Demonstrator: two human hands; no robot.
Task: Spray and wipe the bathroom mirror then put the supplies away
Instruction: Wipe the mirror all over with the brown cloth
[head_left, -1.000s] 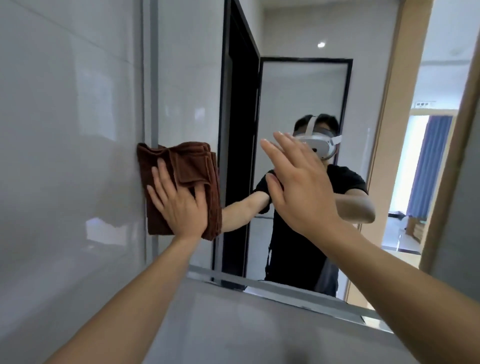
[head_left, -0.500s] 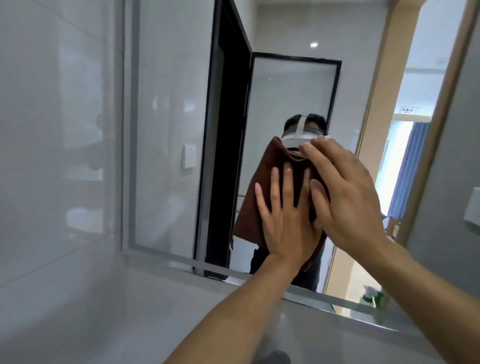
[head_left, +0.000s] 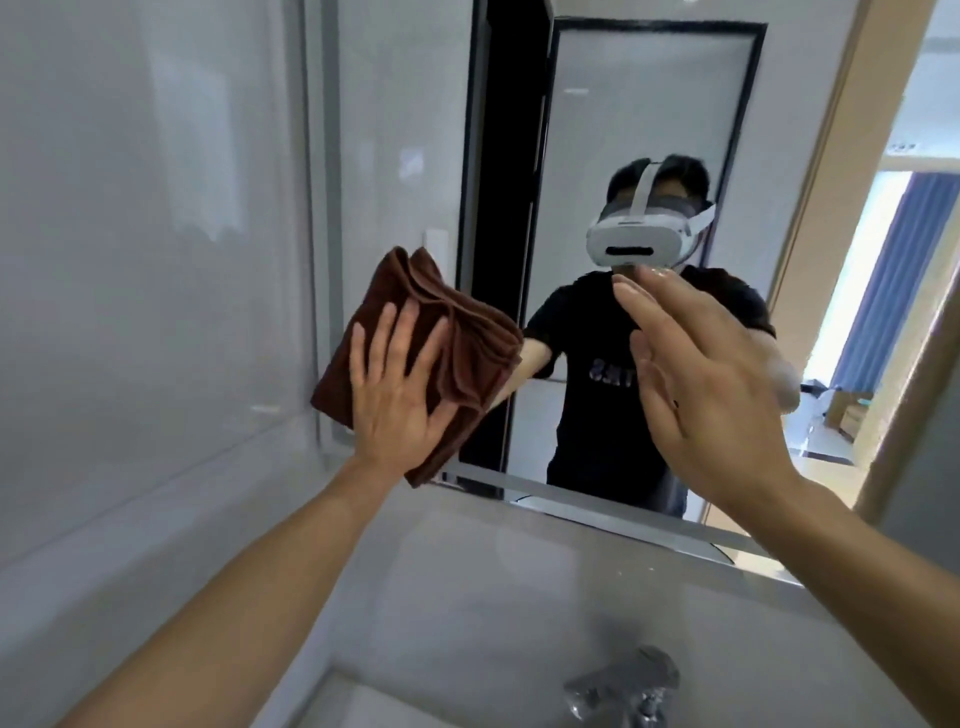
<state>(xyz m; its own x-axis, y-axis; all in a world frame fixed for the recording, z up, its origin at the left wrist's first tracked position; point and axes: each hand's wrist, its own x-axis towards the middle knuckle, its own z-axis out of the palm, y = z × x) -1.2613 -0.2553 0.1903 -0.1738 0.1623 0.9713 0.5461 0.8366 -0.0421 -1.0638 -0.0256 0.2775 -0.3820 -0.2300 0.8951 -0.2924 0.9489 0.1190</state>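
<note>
From my remote view, my left hand (head_left: 397, 387) lies flat, fingers straight and spread, pressing a folded brown cloth (head_left: 457, 358) against the mirror (head_left: 623, 130) near the glass's lower left corner, at about 9 o'clock from frame centre. The cloth is bunched into ridges toward 3 o'clock of that hand and overhangs the mirror's bottom edge slightly. My right hand (head_left: 711, 395) is raised at about 3 o'clock, fingers straight and relaxed, grasping nothing; I cannot tell whether it touches the glass. It stands between the camera and the mirror and covers part of the reflection, in which a person in a dark shirt wears a white headset (head_left: 641, 236). Behind that figure the mirror shows a black-framed door (head_left: 498, 156) and, toward 2 o'clock, a blue curtain (head_left: 904, 270). A glossy grey tiled wall (head_left: 145, 260) fills 9 to 11 o'clock. Below the mirror runs a pale ledge (head_left: 519, 571), and a chrome faucet (head_left: 623, 686) sits at 5 o'clock over a white basin (head_left: 363, 701).
</note>
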